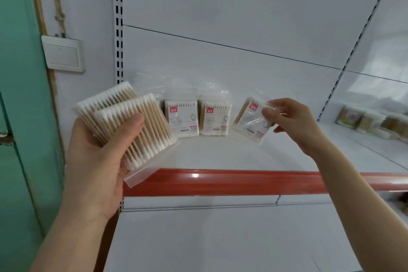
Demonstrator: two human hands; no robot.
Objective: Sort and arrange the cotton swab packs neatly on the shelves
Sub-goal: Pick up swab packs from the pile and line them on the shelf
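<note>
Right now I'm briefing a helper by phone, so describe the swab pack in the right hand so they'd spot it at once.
Find the white shelf with the red front strip. Two labelled packs stand upright at its back; just right of them, the right hand pinches a third pack. It alone leans tilted, gripped by its upper right corner.
</note>
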